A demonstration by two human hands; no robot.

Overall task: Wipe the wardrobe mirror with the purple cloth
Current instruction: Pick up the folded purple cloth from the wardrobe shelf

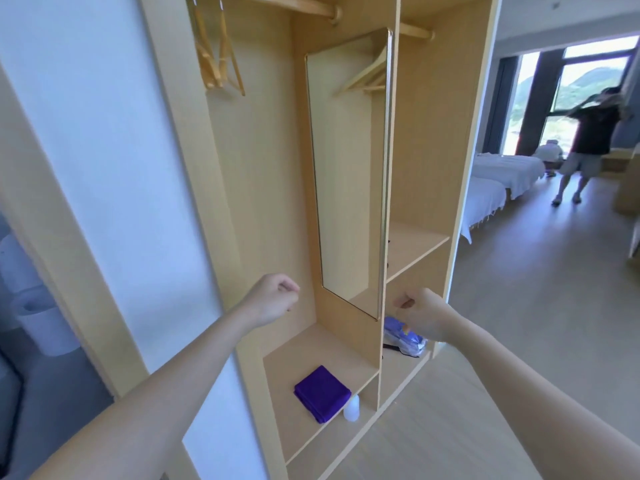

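Both hands' fingers curled, empty — left hand (273, 299), right hand (420, 315), purple cloth (322, 393) folded below mirror (349, 174)

The tall open wardrobe of pale wood-look board (263, 188) has a smooth, matt finish, and the narrow rectangular mirror (346, 174) inside it is glossy glass edged by a thin, shiny gold-coloured frame. On the bottom shelf, the folded purple cloth (321, 393) looks soft, napped and matt beside a small translucent white plastic bottle (352, 408). The light wooden hangers (216, 53) appear smooth, and the pale wood-grain floor (540, 334) carries a faint sheen.
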